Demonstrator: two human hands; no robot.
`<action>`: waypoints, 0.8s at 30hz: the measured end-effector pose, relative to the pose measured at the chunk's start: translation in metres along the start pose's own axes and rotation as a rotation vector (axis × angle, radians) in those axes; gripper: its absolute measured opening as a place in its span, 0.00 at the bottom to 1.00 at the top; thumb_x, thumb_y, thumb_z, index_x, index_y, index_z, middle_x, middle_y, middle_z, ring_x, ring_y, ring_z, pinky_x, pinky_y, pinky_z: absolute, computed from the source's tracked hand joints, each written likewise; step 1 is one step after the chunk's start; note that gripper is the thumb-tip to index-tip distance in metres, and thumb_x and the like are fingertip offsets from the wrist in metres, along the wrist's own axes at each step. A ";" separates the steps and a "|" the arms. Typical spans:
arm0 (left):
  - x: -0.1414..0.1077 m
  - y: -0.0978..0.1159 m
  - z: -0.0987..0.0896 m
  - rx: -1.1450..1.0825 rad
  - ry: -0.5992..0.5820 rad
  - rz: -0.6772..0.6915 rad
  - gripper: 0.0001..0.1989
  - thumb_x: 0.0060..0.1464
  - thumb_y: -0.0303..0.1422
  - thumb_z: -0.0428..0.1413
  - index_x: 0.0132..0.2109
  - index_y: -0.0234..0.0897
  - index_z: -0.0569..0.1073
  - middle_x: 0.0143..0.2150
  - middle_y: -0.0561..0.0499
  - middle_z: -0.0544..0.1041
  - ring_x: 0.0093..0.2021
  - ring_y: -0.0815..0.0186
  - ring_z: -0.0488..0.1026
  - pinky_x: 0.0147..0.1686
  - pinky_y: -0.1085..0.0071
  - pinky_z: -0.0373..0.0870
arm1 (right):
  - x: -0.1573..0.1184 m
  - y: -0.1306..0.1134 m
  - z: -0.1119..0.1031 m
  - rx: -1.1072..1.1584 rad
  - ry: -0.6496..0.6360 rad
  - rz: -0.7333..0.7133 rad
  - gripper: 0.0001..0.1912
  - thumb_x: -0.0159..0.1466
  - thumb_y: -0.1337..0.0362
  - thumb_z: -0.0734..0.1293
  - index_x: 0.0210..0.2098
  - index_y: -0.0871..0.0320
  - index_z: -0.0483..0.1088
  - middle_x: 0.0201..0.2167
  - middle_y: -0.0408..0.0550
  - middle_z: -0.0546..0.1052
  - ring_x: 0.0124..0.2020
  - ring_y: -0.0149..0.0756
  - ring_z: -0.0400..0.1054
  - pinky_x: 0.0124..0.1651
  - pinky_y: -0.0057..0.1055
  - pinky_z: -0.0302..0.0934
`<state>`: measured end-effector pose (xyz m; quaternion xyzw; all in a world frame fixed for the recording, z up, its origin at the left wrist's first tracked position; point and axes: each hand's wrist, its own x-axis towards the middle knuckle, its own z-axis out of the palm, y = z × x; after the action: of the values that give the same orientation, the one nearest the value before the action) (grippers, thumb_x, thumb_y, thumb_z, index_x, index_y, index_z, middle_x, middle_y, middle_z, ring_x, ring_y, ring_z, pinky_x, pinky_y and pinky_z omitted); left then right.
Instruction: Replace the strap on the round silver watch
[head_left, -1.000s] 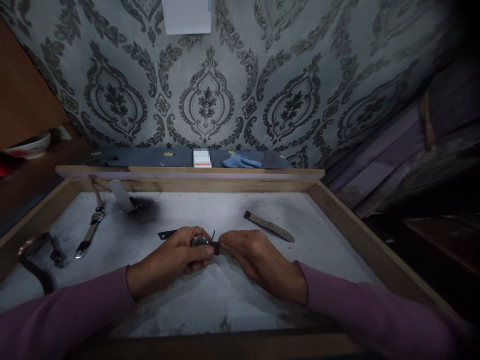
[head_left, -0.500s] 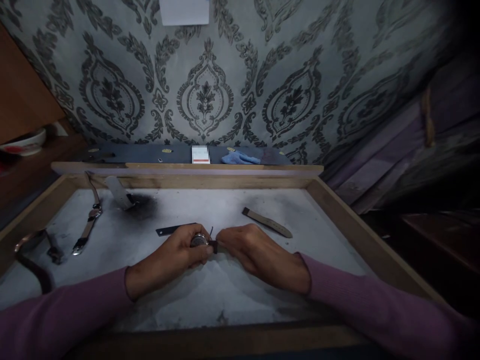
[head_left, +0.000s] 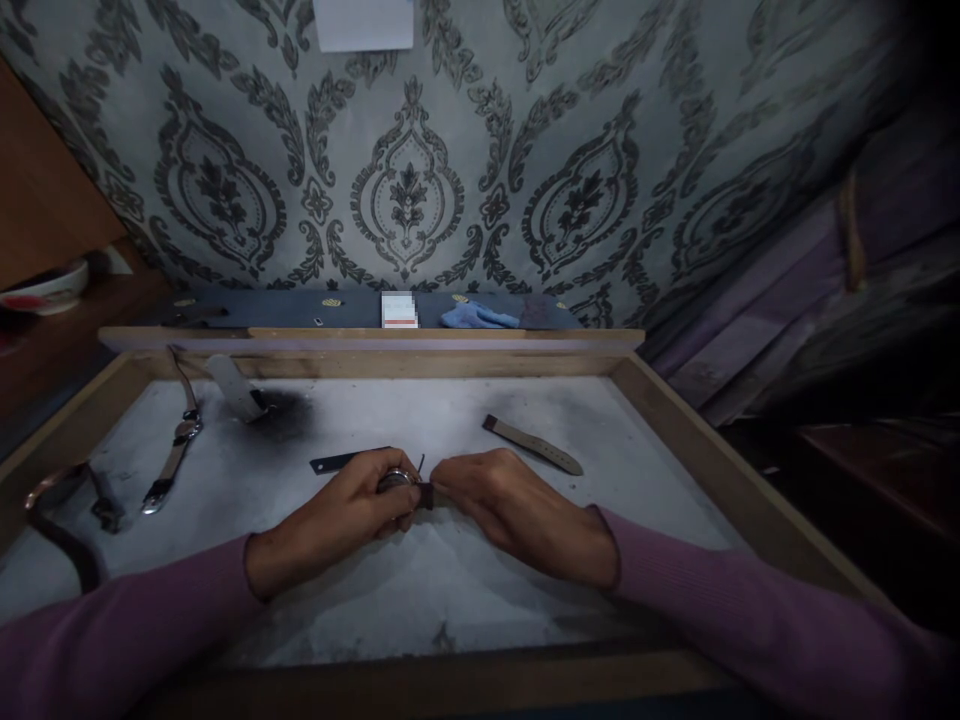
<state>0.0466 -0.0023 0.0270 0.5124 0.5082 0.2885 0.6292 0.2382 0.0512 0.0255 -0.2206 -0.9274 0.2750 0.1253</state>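
Between thumb and fingers, my left hand [head_left: 367, 495] holds a small round wristwatch [head_left: 394, 480] with a shiny metal case, its dial partly covered. A short dark brown watch strap [head_left: 426, 496] reaches from the case toward my right hand [head_left: 499, 500], whose fingers are closed together at its end and hide the rest of it. A thin dark pin-like piece [head_left: 421, 462] sticks up between the hands. Behind my left hand lies a flat dark strip [head_left: 334, 462] with a hole. A loose brown strap [head_left: 532, 445] rests beyond my right hand.
A shallow wooden tray [head_left: 450, 364] with raised sides surrounds the work. On its left are a watch with its strap [head_left: 180, 440], a curved dark strap [head_left: 71, 540] and a pale upright piece [head_left: 232, 388]. A blue cloth [head_left: 480, 315] and small box [head_left: 399, 310] sit behind.
The watch has tilted a little in my left hand, so less of its dial shows. Both hands stay close together in almost the same place.
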 end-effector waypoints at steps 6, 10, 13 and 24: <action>0.001 -0.004 -0.002 0.025 -0.029 0.035 0.09 0.54 0.38 0.53 0.35 0.37 0.64 0.23 0.58 0.66 0.22 0.72 0.58 0.23 0.74 0.51 | 0.000 -0.001 0.001 -0.019 -0.009 0.015 0.13 0.63 0.78 0.55 0.26 0.59 0.61 0.22 0.42 0.68 0.22 0.28 0.59 0.27 0.26 0.51; 0.002 -0.008 -0.005 0.069 -0.050 0.055 0.08 0.57 0.37 0.52 0.34 0.37 0.64 0.24 0.57 0.66 0.23 0.72 0.58 0.24 0.73 0.52 | -0.001 0.001 0.004 -0.012 -0.001 -0.005 0.12 0.63 0.78 0.55 0.26 0.60 0.62 0.21 0.41 0.66 0.21 0.27 0.58 0.26 0.26 0.50; 0.002 -0.009 -0.006 0.086 -0.053 0.071 0.07 0.58 0.35 0.51 0.35 0.37 0.65 0.24 0.57 0.66 0.23 0.72 0.59 0.24 0.73 0.53 | -0.001 0.002 0.007 0.011 0.016 -0.028 0.12 0.65 0.77 0.55 0.28 0.60 0.63 0.22 0.41 0.67 0.21 0.26 0.57 0.26 0.26 0.51; 0.000 -0.005 -0.006 0.151 -0.069 0.105 0.06 0.56 0.36 0.51 0.34 0.38 0.65 0.24 0.57 0.65 0.24 0.71 0.59 0.24 0.73 0.53 | -0.002 0.000 0.007 0.001 0.013 0.007 0.14 0.64 0.77 0.55 0.25 0.59 0.62 0.20 0.40 0.65 0.20 0.27 0.57 0.25 0.26 0.49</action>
<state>0.0399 -0.0020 0.0223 0.5937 0.4792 0.2642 0.5899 0.2373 0.0472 0.0198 -0.2255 -0.9257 0.2744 0.1303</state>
